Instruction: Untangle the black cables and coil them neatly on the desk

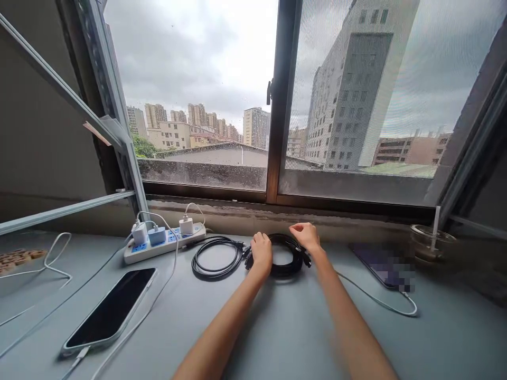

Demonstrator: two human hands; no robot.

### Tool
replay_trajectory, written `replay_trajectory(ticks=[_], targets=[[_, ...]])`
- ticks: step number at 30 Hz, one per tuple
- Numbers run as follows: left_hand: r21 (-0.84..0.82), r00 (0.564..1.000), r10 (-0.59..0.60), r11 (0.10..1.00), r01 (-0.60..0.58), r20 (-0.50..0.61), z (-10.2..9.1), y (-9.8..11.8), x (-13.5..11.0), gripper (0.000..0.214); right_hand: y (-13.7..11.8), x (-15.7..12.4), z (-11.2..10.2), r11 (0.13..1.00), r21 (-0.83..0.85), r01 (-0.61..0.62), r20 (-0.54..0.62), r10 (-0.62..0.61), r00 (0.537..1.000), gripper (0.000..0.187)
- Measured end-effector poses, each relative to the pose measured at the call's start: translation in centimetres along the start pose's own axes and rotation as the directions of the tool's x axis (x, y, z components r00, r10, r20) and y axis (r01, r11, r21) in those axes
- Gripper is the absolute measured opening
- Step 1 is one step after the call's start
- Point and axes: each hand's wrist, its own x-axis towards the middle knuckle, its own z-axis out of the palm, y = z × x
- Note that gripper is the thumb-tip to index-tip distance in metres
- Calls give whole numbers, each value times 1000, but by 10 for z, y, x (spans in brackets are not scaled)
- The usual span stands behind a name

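On the grey tabletop, a thick coil of black cable [285, 270] lies between my two hands, with plug ends showing at its left and right sides. My left hand [262, 252] is closed over the coil's left side, its fingers curled on the cable and plugs. Just above the coil's upper right edge, my right hand [307, 236] is pinched, thumb and forefinger together; whatever it holds is too small to make out. A second, thinner black cable coil [217, 274] lies flat to the left, close to my left hand.
A white power strip [132, 257] with chargers plugged in stands at the back left. A phone [111, 309] on a white charging cable lies front left. Right of my arms are another phone [376, 266] with a cable and a plastic cup [430, 245] with a straw. A window [273, 195] rises behind.
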Motion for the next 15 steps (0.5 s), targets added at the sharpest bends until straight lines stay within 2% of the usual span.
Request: replay_trajectory(ticks=[4, 8, 11, 15], targets=[[-12, 999, -39, 999, 39, -14, 1, 3, -1, 41, -15, -6, -4, 998, 43, 33, -175, -25, 984, 22], [-85, 999, -53, 995, 52, -7, 1, -1, 0, 40, -25, -12, -17, 989, 125, 78, -313, -35, 949, 44], [-162, 995, -100, 982, 101, 13, -6, -16, -1, 46, -31, -17, -28, 975, 193, 108, -412, -19, 911, 54], [-209, 975, -221, 954, 214, -7, -26, -47, -9, 52, -42, -25, -39, 958, 246, 145, -526, 7, 850, 65]])
